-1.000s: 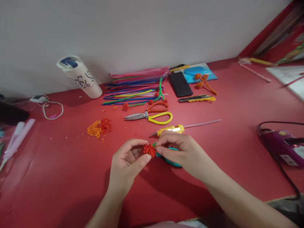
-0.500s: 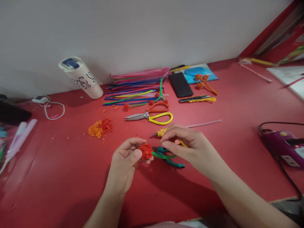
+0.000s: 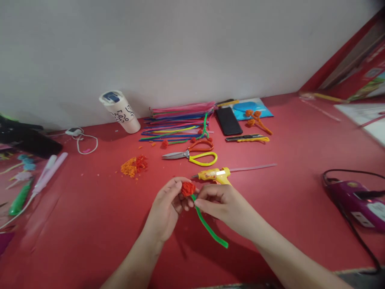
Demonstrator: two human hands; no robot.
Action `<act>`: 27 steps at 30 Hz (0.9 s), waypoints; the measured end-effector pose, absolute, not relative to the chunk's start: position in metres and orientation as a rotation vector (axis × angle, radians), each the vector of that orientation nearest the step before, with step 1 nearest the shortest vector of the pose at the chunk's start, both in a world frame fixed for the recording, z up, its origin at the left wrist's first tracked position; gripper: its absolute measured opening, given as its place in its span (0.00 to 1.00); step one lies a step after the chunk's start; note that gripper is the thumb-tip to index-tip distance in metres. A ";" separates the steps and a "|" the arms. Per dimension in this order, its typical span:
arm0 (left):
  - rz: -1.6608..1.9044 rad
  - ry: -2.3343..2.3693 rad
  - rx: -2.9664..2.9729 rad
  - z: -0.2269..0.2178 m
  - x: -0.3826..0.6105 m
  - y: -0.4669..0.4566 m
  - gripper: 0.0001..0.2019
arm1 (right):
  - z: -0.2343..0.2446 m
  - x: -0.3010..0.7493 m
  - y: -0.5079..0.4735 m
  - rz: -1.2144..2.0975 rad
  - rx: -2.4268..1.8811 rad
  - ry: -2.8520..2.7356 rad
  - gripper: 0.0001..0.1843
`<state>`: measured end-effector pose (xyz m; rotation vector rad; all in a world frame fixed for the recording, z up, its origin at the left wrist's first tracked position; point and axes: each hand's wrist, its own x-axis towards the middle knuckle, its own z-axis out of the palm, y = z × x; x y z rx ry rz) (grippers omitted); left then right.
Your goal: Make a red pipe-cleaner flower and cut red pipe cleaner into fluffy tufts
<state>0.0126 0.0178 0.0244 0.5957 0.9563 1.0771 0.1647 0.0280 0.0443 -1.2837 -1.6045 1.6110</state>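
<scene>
Gripping red, fuzzy, tufted ball (image 3: 188,188) in L hand (image 3: 167,202), w/ thumb & fingertips closed on it. Pinching bright-green, fuzzy, bendy stem (image 3: 210,228) in R hand (image 3: 222,200), btwn thumb & index, just below ball. Holding both on near side of steel-bladed scissors w/ one red & one yellow handle (image 3: 188,154), above red tabletop (image 3: 300,160). Btwn scissors & hands: yellow plastic glue gun (image 3: 215,174), w/ thin translucent stick (image 3: 254,167) out back. L of scissors: heap of orange & red fuzzy clippings (image 3: 134,166). Behind scissors: multicol. bundle of fuzzy craft stems (image 3: 180,112). Behind & R of scissors: black rectangular phone (image 3: 229,121), yellow-handled cutter (image 3: 249,138), orange fuzzy-headed sprig (image 3: 257,120).
</scene>
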 end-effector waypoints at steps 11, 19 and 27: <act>1.295 1.130 0.995 0.034 0.027 0.003 0.15 | 0.045 0.159 0.011 1.541 -1.191 -1.283 0.10; 1.300 1.098 0.796 0.042 0.033 0.000 0.12 | 0.057 0.166 0.003 1.188 -1.178 -1.598 0.11; 1.183 0.869 0.913 0.093 0.027 0.025 0.11 | 0.113 0.183 0.038 0.820 -1.046 -1.830 0.05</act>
